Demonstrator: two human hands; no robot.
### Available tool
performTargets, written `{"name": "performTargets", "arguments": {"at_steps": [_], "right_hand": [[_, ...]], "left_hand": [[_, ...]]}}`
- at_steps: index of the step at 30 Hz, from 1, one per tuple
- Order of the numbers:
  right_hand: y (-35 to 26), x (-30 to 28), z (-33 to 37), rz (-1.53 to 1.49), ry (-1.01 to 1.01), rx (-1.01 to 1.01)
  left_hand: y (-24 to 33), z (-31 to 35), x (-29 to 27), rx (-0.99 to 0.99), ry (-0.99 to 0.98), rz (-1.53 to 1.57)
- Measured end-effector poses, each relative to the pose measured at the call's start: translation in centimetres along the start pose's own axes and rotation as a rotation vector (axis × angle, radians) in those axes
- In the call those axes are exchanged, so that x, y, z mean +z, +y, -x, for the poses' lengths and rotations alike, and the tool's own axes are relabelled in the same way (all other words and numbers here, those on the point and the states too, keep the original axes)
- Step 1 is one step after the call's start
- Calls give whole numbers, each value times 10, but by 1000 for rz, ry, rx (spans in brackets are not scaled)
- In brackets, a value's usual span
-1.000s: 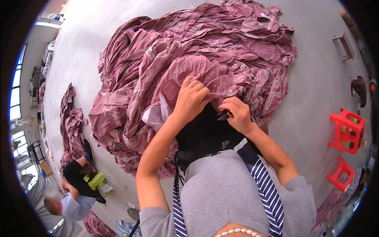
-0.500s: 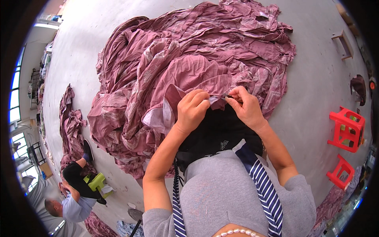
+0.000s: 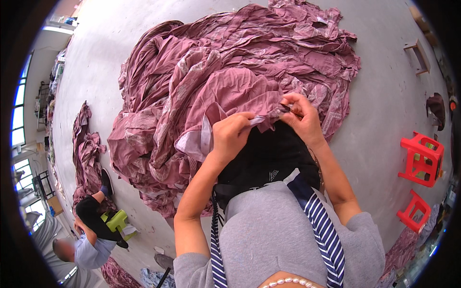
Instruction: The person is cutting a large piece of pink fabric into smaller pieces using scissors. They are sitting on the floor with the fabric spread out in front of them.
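A large heap of dusty-pink fabric (image 3: 230, 81) with whitish patterned bands lies in front of me, its near part drawn up to my lap. My left hand (image 3: 231, 136) is closed on the fabric's edge, where the pale underside shows between the fingers. In my right hand (image 3: 301, 120) a small dark tool (image 3: 285, 108) is pinched, its tip at the same edge; its exact kind is too small to make out. The two hands are a short way apart, with the edge between them. Black cloth (image 3: 266, 158) covers my lap beneath.
Two red plastic stools (image 3: 422, 158) stand at the right, near a dark bundle (image 3: 435, 110) and a small wooden bench (image 3: 418, 56). At the lower left another person (image 3: 93, 247) sits by a green stool (image 3: 117, 223) with more pink fabric (image 3: 86, 158). Grey floor (image 3: 379, 86) surrounds the heap.
My right hand has moved slightly up and right, with the dark tool showing more. My left hand has turned and lowered a little, and more of the edge shows between the hands.
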State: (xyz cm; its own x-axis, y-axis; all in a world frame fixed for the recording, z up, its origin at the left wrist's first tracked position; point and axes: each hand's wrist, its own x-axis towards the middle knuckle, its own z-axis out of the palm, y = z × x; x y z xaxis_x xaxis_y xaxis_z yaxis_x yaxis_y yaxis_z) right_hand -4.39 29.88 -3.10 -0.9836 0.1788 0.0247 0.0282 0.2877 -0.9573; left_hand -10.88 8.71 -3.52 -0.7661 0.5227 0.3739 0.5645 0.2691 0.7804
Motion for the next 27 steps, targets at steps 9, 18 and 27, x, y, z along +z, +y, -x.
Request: {"name": "performTargets", "arguments": {"at_steps": [9, 18, 27], "right_hand": [[46, 29, -32, 447, -42, -293], [-37, 96, -7, 346, -302, -569], [18, 194, 10, 110, -274, -635]], "left_hand": [[40, 65, -152, -58, 589, 430], [-78, 180, -234, -662, 915, 199], [40, -35, -52, 12, -170, -219]]}}
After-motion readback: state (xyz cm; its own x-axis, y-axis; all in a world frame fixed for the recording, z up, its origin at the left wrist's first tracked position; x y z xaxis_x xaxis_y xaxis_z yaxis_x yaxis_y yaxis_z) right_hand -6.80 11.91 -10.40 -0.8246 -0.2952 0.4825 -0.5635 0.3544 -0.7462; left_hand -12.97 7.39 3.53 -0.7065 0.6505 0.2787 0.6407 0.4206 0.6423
